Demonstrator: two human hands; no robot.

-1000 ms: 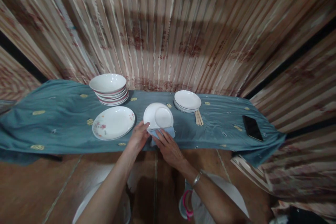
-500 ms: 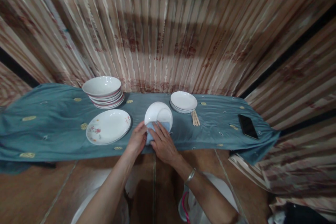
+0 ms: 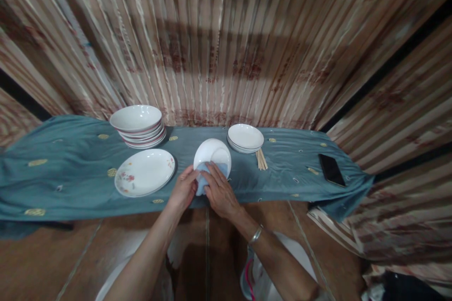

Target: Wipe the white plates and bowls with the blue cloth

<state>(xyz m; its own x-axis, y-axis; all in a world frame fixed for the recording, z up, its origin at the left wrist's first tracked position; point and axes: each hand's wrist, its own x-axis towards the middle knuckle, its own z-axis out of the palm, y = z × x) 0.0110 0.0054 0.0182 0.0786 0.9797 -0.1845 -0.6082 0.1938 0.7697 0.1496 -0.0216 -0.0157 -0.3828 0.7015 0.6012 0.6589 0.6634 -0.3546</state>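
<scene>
A round white dish (image 3: 205, 149) is tilted over the front middle of the table, with a smaller ring visible within its outline. The fingers of my left hand (image 3: 184, 188) are closed at its near left edge; a blue cloth (image 3: 200, 187) is bunched beside them. Pressing that cloth against the near part of the dish, my right hand (image 3: 222, 193) has its fingers laid over the fabric and closed on it. The cloth and fingers hide the dish's lower edge.
Left of my hands lie an oval flowered plate (image 3: 144, 174) and a stack of bowls (image 3: 137, 120). To the right are stacked small plates (image 3: 245, 136), wooden chopsticks (image 3: 262, 160) and a black phone (image 3: 331, 169). A teal cloth (image 3: 81, 160) covers the narrow table; a curtain (image 3: 219, 47) hangs behind.
The view has shifted very slightly. Both hands stay at the white dish, and the cloth's visible folds differ a little under my right hand.
</scene>
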